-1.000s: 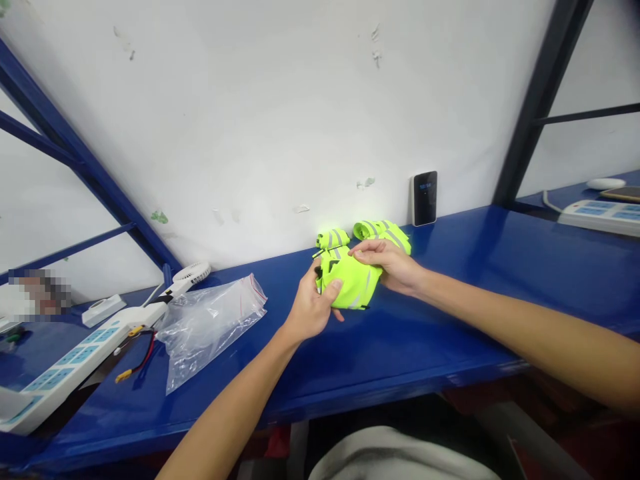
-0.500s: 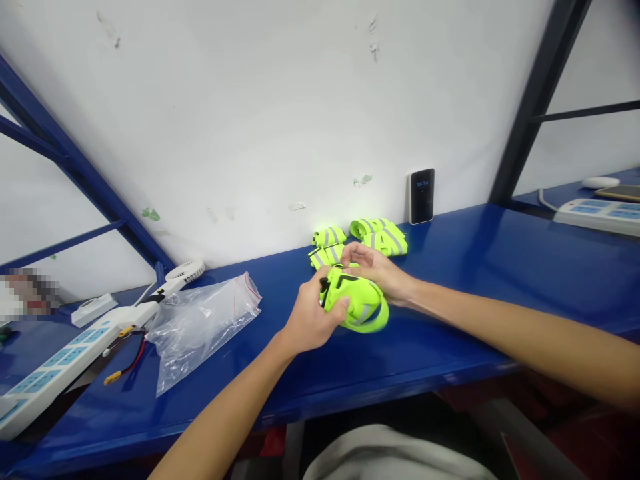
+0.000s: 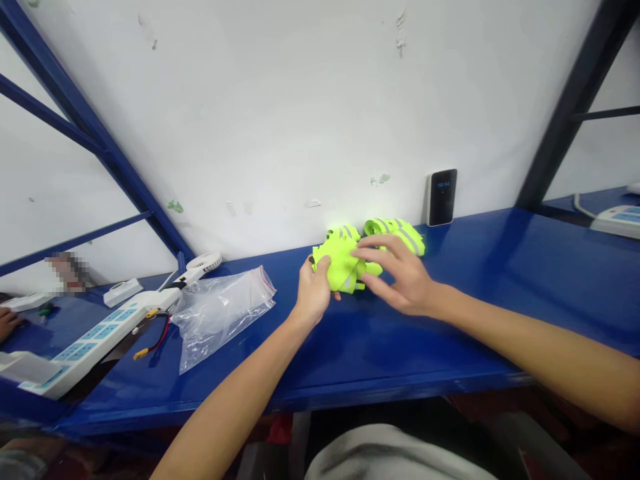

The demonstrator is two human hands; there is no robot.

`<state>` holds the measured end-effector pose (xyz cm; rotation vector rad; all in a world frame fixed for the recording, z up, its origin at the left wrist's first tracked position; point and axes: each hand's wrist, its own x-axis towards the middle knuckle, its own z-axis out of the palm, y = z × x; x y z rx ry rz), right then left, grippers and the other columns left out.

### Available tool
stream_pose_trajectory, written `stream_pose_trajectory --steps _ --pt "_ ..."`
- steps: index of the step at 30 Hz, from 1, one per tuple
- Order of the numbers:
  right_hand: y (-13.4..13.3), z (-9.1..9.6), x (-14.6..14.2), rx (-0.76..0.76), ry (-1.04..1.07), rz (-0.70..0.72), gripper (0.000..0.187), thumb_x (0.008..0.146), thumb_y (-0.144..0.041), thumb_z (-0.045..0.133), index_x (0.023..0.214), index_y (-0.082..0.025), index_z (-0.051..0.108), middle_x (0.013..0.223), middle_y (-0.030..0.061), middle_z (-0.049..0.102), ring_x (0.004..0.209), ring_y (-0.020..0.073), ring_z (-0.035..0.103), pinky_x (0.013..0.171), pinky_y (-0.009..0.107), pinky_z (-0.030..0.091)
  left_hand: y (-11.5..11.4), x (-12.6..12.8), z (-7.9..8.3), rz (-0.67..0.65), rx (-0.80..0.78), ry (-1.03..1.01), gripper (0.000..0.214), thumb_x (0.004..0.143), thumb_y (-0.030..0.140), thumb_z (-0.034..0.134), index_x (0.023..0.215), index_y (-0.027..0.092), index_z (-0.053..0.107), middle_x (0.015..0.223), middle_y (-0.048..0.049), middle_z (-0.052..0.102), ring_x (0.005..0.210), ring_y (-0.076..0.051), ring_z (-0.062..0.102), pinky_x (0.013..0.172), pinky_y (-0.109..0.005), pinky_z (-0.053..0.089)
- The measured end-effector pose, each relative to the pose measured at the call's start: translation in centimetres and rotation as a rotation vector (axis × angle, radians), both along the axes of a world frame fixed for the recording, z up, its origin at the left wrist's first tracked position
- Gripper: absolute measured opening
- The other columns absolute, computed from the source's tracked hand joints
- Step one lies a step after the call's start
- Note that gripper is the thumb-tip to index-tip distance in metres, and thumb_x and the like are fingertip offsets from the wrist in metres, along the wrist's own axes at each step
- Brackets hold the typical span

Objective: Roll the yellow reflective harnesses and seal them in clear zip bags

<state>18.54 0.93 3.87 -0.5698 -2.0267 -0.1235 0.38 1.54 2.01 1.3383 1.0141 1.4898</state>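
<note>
The left hand (image 3: 315, 293) is closed on a yellow safety vest (image 3: 340, 263), which seems light and soft, so it is best held by the folded cloth, while the right hand (image 3: 400, 275) is spread wide just beside it.

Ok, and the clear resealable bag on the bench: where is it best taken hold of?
Probably its red-lined zip edge, pinched in the fingers from the right, where the left hand holds the neon-yellow reflective vest. That edge faces the hand and looks stiffest; the remaining film lies loose and crumpled on the blue bench.
</note>
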Motion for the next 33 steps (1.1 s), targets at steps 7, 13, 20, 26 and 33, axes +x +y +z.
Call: stream_pose_trajectory --steps 7,13,20,26,33 --pt "-0.3 -1.4 -1.9 -0.063 -0.296 -0.029 0.087 0.088 -0.044 0.057 0.153 -0.016 0.006 0.156 0.0197 0.023 0.143 0.0349 0.023 0.113 0.056 0.031 -1.3 0.5 -0.2 0.134 0.173 0.071 0.022 0.087 0.035 0.053 0.099 0.017 0.055 0.093 -0.0045 0.064 0.086 -0.017 0.061 0.074 -0.026 0.05" --pt "-0.4 -2.1 -1.8 -0.097 -0.276 -0.102 0.097 0.078 -0.031 0.067 0.152 -0.018 0.007 0.143 0.0206 0.041 0.131 0.0377 0.041 0.102 0.055 0.042 -2.3 0.8 -1.0 0.076 0.269 0.198 0.021 0.088 0.037 0.053 0.1 0.02 0.052 0.083 -0.0004 0.06 0.073 -0.015 0.056 0.072 -0.026 0.045" --pt "-0.3 -1.9 -1.5 -0.196 -0.238 -0.055 0.093 0.064 -0.028 0.07 0.146 -0.021 0.025 0.105 0.0116 0.058 0.093 0.0325 0.059 0.076 0.046 0.051 -3.5 0.7 -0.5 -0.023 0.308 0.483 0.029 0.091 0.039 0.047 0.112 0.02 0.053 0.086 -0.0028 0.06 0.075 -0.019 0.055 0.074 -0.03 0.043" --pt "-0.4 -1.4 -1.3 -0.255 -0.162 -0.046 0.088 0.064 -0.032 0.072 0.141 -0.023 0.032 0.128 0.0137 0.055 0.11 0.0342 0.058 0.088 0.046 0.048 -3.5 -5.6 4.0 0.125 0.424 1.153 0.061 0.08 0.057 0.056 0.133 0.027 0.05 0.132 -0.0113 0.046 0.117 -0.032 0.045 0.102 -0.049 0.036" --pt "-1.5 -1.7 -1.9 -0.372 -0.337 0.03 0.089 0.062 -0.037 0.07 0.14 -0.019 0.032 0.128 0.0147 0.057 0.107 0.0325 0.059 0.084 0.043 0.049 -3.2 -18.3 4.7 0.056 -0.088 1.639 0.102 0.065 0.071 0.063 0.15 0.031 0.024 0.151 -0.0124 0.034 0.137 -0.044 0.028 0.106 -0.056 0.028"
